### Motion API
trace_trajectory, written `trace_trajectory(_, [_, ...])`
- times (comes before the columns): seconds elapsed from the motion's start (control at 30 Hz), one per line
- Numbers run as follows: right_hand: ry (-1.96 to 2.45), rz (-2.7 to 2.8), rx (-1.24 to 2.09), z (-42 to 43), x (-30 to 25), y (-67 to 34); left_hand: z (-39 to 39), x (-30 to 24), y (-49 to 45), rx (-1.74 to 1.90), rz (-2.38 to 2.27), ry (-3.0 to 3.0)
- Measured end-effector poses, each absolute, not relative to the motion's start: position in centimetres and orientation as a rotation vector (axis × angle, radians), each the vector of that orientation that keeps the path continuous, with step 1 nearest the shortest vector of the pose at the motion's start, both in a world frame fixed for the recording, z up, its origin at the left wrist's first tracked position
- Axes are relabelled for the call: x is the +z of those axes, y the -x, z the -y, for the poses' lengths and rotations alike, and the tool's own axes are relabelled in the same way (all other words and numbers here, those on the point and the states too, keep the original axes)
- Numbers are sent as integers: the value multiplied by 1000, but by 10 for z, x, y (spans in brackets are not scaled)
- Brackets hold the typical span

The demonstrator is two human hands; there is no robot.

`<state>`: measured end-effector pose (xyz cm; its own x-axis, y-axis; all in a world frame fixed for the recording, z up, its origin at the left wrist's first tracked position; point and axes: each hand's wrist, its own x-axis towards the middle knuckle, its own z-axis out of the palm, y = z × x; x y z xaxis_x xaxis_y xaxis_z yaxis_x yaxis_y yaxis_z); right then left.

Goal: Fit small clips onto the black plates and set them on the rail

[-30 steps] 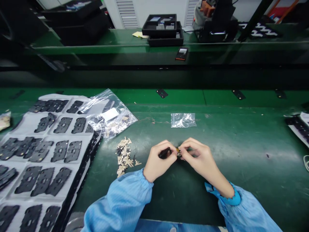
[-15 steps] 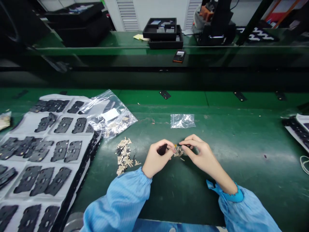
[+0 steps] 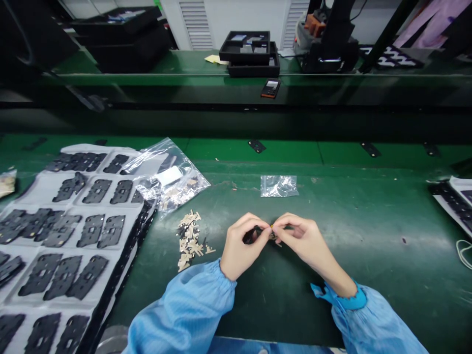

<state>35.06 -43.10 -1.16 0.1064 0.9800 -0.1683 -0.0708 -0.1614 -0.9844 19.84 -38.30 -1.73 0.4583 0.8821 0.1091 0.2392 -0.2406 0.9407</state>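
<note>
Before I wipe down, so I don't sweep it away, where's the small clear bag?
In the head view, the small clear bag lies on the green bench just beyond the right hand, right of the larger clear bag.

Left on worktop: tray holding flat parts; large bag overlapping its far right corner. Between tray and hands: heap of small pieces. Far side of hands: small bag. On far shelf: stacked boxes.
</note>
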Motion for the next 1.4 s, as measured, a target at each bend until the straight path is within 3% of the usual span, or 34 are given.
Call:
trace_trajectory(0.27, [1354,1218,1175,434,-10,-350,380,-17,-199,776,-992,-1714])
trace_trajectory(0.57, [1401,887,1160,429,-8,-363,376,-17,-197,800,-1053,-1796])
trace_trajectory(0.7, [1496,786,970,428,-7,-371,378,-23,-195,637,-961,-2059])
trace_trajectory(0.9, [1500,868,1069,425,-11,-364,384,-25,-194,487,-991,-2221])
trace_trajectory(1.2, [1510,930,1071,426,-16,-361,381,-24,-193,574,-867,-2145])
trace_trajectory(1.4, [1507,881,1067,428,-17,-353,386,-17,-196,882,-944,-2020])
